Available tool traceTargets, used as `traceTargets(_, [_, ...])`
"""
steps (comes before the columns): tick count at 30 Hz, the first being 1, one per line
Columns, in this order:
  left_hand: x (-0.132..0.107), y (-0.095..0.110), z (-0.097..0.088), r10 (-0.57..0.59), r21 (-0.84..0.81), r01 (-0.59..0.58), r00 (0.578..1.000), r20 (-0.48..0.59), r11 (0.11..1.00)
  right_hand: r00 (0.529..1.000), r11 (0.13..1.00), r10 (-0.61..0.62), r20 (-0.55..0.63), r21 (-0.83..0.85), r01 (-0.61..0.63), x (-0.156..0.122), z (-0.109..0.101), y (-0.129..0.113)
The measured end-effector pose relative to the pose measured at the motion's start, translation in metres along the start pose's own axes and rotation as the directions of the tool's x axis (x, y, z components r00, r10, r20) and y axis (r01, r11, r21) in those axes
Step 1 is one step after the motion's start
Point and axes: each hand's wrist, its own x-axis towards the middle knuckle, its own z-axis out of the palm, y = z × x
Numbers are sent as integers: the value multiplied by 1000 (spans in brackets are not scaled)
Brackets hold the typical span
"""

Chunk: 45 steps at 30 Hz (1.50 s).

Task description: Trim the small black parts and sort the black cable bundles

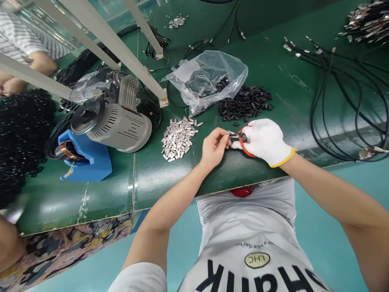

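My right hand (266, 140), in a white knit glove with a yellow cuff, is wrapped round orange-handled pliers (248, 149). The jaws of the pliers point left, toward my bare left hand (214, 147). Thumb and forefinger of the left hand are pinched together right at the jaws; the small piece between them is too small and covered to make out. Left of that hand lies a pile of small silver metal connector pieces (179, 138). Just beyond both hands is a heap of small black plastic pieces (246, 102), partly under a clear plastic bag (209, 77).
A grey motor-like machine (120, 126) and a blue tape dispenser (97, 162) stand left on the green table (164, 184). Metal posts (121, 46) rise behind them. Black cables (325, 89) lie at the right. Another person's arm (42, 63) is at far left, near black parts (26, 134).
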Motion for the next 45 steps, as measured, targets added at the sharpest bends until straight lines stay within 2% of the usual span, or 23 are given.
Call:
traceTargets(8, [0,3,0,-16,-30,16,1000,-3,999,999,1000,22,35,20,-23,-1,0,-1])
traceTargets(15, [0,5,2,-26,-37,27,1000,12,999,998,998,-66,-5,23,66,8,-12,-2])
traceTargets(20, [0,5,0,-31,-34,32,999,38,999,997,997,-67,-37,29,68,9,-13,-4])
traceTargets(29, [-1,5,-3,-17,-26,18,1000,18,1000,999,999,38,6,-23,-38,1,2,-5])
traceTargets(34, [0,2,-2,36,27,-36,999,-21,999,999,1000,11,41,-1,-11,5,-8,-5])
traceTargets(38, [1,-1,-1,38,69,-38,999,-3,997,998,1000,-16,62,5,16,6,-15,-3])
traceTargets(45, [1,-4,-2,24,61,-24,1000,-1,998,996,998,-26,91,-55,31,3,-6,2])
